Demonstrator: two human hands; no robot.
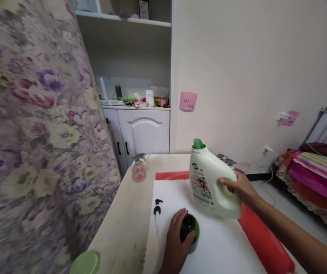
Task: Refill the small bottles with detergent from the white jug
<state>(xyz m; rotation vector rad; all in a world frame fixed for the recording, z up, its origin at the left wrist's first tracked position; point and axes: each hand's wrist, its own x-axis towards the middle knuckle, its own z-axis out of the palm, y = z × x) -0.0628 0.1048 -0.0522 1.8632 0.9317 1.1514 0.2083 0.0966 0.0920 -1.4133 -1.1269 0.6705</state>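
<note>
My right hand (241, 187) is wrapped round the handle of a pale green detergent jug (206, 182). The jug has no cap on, and a green pour spout (198, 144) shows in its mouth. It seems lifted slightly off the white sheet, roughly upright. My left hand (177, 239) curls its fingers and thumb round a dark green bottle (194, 238), whose top faces me. Left of that hand lies a black pump head (157, 209) with a pale tube. A light green cap (86, 262) sits at the table's near left edge.
A pink bottle (139, 172) stands at the table's far left. White paper (220, 243) lies over a red sheet (262, 238) on the cream table (117, 228). A floral curtain (51, 133) hangs at left, a cabinet (146, 133) stands behind, and a bed (320, 175) is at right.
</note>
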